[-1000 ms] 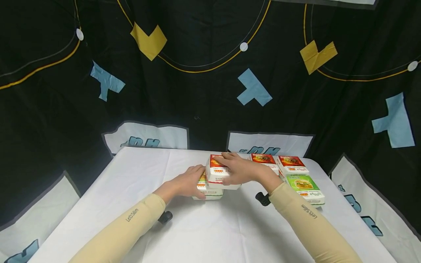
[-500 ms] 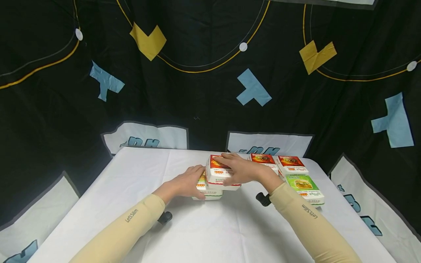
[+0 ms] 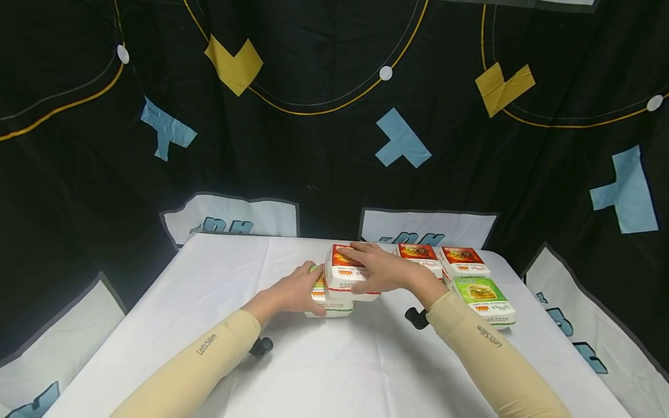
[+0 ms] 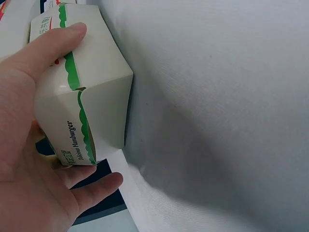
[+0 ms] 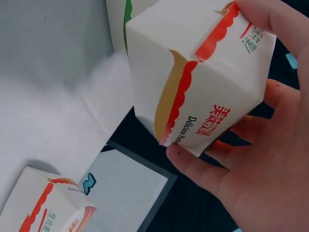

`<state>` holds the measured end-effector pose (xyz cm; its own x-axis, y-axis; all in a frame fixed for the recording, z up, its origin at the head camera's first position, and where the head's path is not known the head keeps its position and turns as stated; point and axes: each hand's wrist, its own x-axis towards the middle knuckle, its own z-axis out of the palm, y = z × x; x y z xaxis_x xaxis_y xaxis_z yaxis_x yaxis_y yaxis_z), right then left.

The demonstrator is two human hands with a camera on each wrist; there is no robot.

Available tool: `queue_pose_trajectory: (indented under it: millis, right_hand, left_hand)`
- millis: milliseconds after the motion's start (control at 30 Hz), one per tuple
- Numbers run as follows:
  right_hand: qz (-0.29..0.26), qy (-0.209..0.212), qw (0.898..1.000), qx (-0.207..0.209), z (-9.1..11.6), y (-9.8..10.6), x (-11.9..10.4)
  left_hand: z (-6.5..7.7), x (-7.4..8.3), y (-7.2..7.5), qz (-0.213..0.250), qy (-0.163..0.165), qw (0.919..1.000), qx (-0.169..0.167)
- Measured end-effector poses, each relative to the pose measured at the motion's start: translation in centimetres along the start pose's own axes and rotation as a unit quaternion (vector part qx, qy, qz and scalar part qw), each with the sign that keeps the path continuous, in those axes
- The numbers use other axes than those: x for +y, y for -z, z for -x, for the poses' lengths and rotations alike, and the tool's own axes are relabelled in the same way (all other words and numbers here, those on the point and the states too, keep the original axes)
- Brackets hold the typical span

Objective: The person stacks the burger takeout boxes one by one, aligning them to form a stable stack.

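My left hand (image 3: 299,288) grips a white hamburger box with green trim (image 3: 334,308) from its left side. In the left wrist view, the thumb lies on the front of this green-trimmed box (image 4: 104,108) and the other fingers reach around behind. My right hand (image 3: 384,268) holds a red-topped hamburger box (image 3: 345,281) by its right side. That red box overlaps the green one and sits higher, its front shifted to the right. In the right wrist view, the red-trimmed box (image 5: 212,82) is tilted in view, with thumb and fingers on opposite sides.
On the right part of the white-covered table (image 3: 324,371) stand two more red-topped boxes, a left one (image 3: 418,252) partly behind my right hand and a right one (image 3: 462,258). In front of them is a green-topped box (image 3: 481,293). A black curtain (image 3: 324,151) hangs behind.
The red box and my right hand have shifted very slightly left over the green box. My left hand keeps its grip, and the boxes on the right stay put.
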<state>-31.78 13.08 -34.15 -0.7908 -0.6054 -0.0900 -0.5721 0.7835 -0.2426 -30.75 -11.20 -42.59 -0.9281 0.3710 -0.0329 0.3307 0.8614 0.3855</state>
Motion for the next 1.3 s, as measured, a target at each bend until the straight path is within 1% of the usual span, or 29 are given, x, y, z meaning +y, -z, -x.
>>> queue_pose_trajectory:
  millis: [133,533,667,767,833,900,1067,1133,1300]
  right_hand:
    - [0.013,0.004,1.0,0.004,-0.3,0.0,0.0]
    - [0.021,-0.002,1.0,0.002,-0.8,-0.1,-0.1]
    - [0.023,0.001,1.0,0.004,-0.8,0.0,-0.1]
    - [0.021,0.0,1.0,0.003,-0.9,0.0,-0.2]
    - [0.021,0.001,1.0,0.002,-0.9,0.0,-0.2]
    - [0.022,0.003,1.0,0.002,-0.9,-0.1,-0.3]
    - [0.023,0.012,1.0,0.004,-1.0,-0.2,-0.5]
    - [0.02,0.016,1.0,0.004,-1.0,-0.1,-0.6]
    - [0.02,0.021,1.0,0.007,-1.1,-0.1,-0.7]
  left_hand:
    - [0.0,-0.2,0.0,0.011,-0.004,0.9999,0.003]
    - [0.4,-0.6,0.3,0.025,0.015,0.9993,-0.023]
    - [0.4,-0.6,0.6,0.029,-0.003,0.9994,-0.018]
    - [0.4,-0.6,0.7,0.05,-0.025,0.9984,-0.008]
    - [0.4,-0.7,0.7,0.065,-0.032,0.9974,-0.003]
    - [0.4,-0.9,0.7,0.078,-0.034,0.9964,0.0]
    - [0.4,-1.3,0.5,0.101,-0.022,0.9946,0.0]
    - [0.3,-1.5,0.4,0.117,-0.022,0.9928,0.002]
    - [0.1,-1.5,0.2,0.155,-0.045,0.9869,0.007]
